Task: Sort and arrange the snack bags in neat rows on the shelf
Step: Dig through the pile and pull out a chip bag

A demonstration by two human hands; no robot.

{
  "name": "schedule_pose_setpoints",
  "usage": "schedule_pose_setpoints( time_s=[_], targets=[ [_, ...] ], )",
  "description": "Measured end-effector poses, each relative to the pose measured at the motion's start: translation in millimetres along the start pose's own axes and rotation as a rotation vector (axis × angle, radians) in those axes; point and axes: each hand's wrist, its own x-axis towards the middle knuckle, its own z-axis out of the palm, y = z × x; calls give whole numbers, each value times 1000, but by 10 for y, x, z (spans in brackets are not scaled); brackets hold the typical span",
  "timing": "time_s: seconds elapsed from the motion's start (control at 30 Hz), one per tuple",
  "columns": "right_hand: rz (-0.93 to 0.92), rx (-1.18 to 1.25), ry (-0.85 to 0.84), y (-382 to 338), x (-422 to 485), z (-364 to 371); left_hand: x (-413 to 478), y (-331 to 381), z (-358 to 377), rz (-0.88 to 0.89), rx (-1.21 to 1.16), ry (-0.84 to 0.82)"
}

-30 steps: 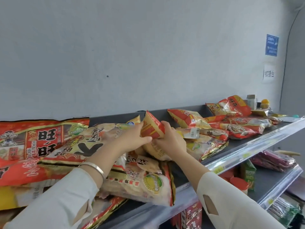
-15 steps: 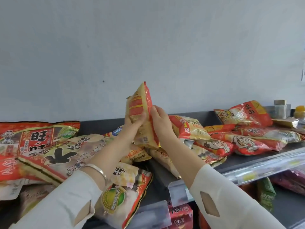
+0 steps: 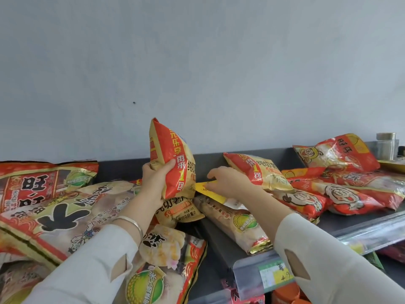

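Note:
My left hand (image 3: pixel 156 178) grips a red and yellow chip bag (image 3: pixel 169 154) and holds it upright above the dark grey shelf (image 3: pixel 221 249). My right hand (image 3: pixel 228 179) reaches palm down to a flat yellow packet (image 3: pixel 208 189) lying just right of that bag; whether its fingers pinch the packet I cannot tell. A second chip bag (image 3: pixel 256 170) of the same kind leans behind my right hand. Another one (image 3: pixel 179 210) lies under the held bag. Large rice cracker bags (image 3: pixel 65 213) are piled at the left.
Red cartoon-face snack bags (image 3: pixel 341 191) lie heaped at the right, one (image 3: pixel 337 152) propped against the shelf's back. A clear rice cracker bag (image 3: pixel 238 224) lies across the shelf joint. A glass jar (image 3: pixel 385 145) stands far right. Price-tag rail (image 3: pixel 269 273) runs along the front edge.
My right hand has let go of the upright chip bag and dropped to the yellow packet on the pile. My left hand alone now holds the bag, still raised.

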Motion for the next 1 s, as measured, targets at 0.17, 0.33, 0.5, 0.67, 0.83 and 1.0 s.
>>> schedule_pose_setpoints(
  time_s=[0.17,0.33,0.5,0.67,0.83,1.0],
  targets=[
    [18,-256,-210,-89,210,292,181,-71,-42,-5,24,-75],
    [204,-396,-62,221,340,326,264,-113,23,12,38,-141],
    [262,-293,-61,839,355,320,316,-208,229,-36,-2,-192],
    [228,611,95,701,467,146,357,-281,425,-70,-14,-219],
    [98,1301,-211,610,547,-39,300,-249,586,-74,-10,-324],
    [143,1328,-57,678,762,-2,354,-267,644,-37,192,-242]
  ],
)
